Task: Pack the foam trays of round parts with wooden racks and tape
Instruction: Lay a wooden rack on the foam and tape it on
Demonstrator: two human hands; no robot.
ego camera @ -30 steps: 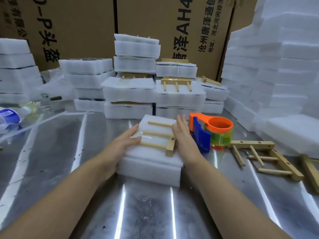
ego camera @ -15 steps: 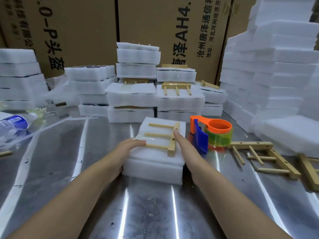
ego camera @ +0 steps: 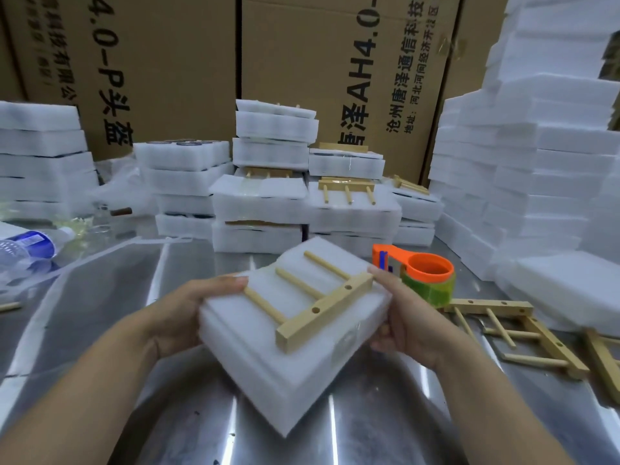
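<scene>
A white foam tray stack point(ego camera: 268, 360) is lifted off the metal table and turned at an angle, with a wooden rack point(ego camera: 322, 310) of three dowels lying on top. My left hand point(ego camera: 188, 317) grips its left side, thumb on top near a dowel end. My right hand point(ego camera: 409, 323) holds the right side, fingers curled under the edge. An orange tape dispenser point(ego camera: 426, 276) with a yellowish roll stands just behind my right hand. The round parts inside the foam are hidden.
Packed foam bundles point(ego camera: 305, 209) are piled at the back before cardboard boxes point(ego camera: 167, 62). Tall foam stacks point(ego camera: 536, 162) rise on the right. Loose wooden racks point(ego camera: 503, 330) lie on the metal table point(ego camera: 100, 313) at right. A plastic bottle point(ego camera: 23, 246) lies far left.
The foam stack lay flat on the table under both hands; now both hands have lifted it toward me and rotated it.
</scene>
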